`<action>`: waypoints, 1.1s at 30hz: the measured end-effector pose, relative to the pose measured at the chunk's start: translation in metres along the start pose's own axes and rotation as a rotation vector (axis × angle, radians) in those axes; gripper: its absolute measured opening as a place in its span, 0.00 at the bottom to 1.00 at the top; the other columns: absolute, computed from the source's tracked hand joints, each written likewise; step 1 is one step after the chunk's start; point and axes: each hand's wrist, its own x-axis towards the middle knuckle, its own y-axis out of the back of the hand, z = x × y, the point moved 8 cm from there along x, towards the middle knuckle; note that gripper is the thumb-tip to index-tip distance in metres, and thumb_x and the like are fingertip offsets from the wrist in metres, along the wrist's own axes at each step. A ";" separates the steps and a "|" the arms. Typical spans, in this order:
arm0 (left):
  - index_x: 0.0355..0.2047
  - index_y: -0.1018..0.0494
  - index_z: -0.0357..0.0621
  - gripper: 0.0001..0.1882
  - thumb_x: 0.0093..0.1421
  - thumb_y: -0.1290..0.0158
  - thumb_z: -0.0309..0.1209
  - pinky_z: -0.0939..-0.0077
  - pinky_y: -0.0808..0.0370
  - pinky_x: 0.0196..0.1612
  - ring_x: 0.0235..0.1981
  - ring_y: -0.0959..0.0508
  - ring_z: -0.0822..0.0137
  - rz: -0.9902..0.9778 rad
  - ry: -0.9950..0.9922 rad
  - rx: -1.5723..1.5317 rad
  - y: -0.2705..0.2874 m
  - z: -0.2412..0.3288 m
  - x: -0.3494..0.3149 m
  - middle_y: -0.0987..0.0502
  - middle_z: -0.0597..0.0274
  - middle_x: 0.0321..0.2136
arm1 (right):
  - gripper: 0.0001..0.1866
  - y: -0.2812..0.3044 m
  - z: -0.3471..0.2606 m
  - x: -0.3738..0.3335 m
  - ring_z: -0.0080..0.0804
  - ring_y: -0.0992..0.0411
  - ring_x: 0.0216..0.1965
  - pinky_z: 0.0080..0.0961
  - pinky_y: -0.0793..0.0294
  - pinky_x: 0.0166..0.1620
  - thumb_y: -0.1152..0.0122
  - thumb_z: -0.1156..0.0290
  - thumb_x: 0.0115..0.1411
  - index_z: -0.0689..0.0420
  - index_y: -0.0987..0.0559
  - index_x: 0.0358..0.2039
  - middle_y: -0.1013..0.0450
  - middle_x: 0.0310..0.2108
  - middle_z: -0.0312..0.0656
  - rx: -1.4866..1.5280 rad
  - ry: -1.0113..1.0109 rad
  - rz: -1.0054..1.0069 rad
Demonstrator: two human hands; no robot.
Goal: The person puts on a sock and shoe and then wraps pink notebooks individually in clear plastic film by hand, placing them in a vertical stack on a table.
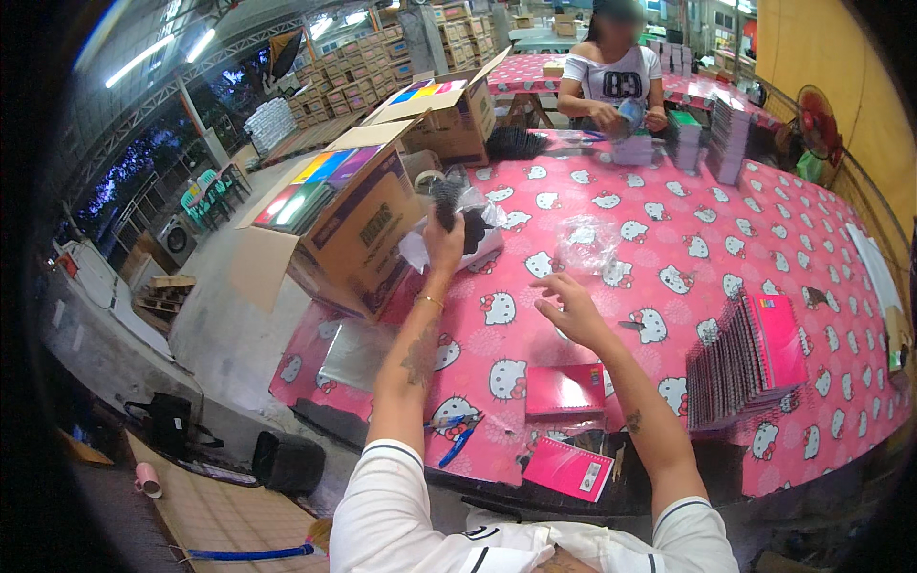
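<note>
While the left arm stretched forward, nearly straight, the left hand [447, 244] was just right of the nearer cardboard box [358, 239], its fingers wrapped around a bundle of black coils [446, 202]. That bundle stood out beyond the fist, its long axis running away from the person and its free end pointing toward the far side of the table; whether it was lifted or level, I cannot tell. White wrapping [417, 250] with more black pieces lay between the box and the hand's right side. Farther right of the box, the right hand [571, 310] hovered with the elbow bent, palm inward, the fingers loosely spread and holding nothing, near some crumpled clear plastic [587, 244]. Nearer the person than the box lay blue-handled pliers [462, 444] and, to their right, two pink notebooks [568, 468]; a tall notebook stack [731, 372] stood well to the box's right.
</note>
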 end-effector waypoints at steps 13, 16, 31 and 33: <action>0.39 0.27 0.40 0.16 0.66 0.49 0.43 0.73 0.23 0.37 0.35 0.21 0.66 -0.188 1.059 -1.110 0.056 0.031 -0.195 0.22 0.57 0.35 | 0.34 -0.121 -0.027 -0.018 0.22 0.28 0.43 0.21 0.26 0.40 0.30 0.69 0.51 0.56 0.31 0.59 0.27 0.47 0.42 0.775 -0.408 -0.511; 0.41 0.28 0.42 0.21 0.65 0.49 0.49 0.71 0.22 0.39 0.37 0.21 0.64 -0.257 1.306 -1.063 0.084 0.051 -0.226 0.23 0.56 0.38 | 0.31 -0.142 -0.010 -0.010 0.28 0.26 0.43 0.26 0.26 0.43 0.30 0.70 0.51 0.55 0.27 0.57 0.24 0.46 0.45 0.711 -0.320 -0.513; 0.63 0.37 0.48 0.38 0.55 0.42 0.52 0.41 0.50 0.65 0.64 0.43 0.43 -0.804 -0.096 0.621 0.125 0.045 -0.222 0.41 0.43 0.62 | 0.23 -0.046 -0.099 -0.201 0.46 0.29 0.51 0.40 0.31 0.54 0.37 0.63 0.57 0.58 0.27 0.50 0.29 0.49 0.50 -0.221 0.017 -0.347; 0.60 0.34 0.47 0.36 0.56 0.42 0.50 0.41 0.48 0.64 0.62 0.40 0.44 -0.788 -0.154 0.584 0.125 0.059 -0.216 0.38 0.44 0.60 | 0.34 -0.042 -0.100 -0.235 0.51 0.37 0.60 0.48 0.39 0.60 0.35 0.52 0.54 0.55 0.31 0.58 0.36 0.58 0.53 -0.442 0.001 -0.377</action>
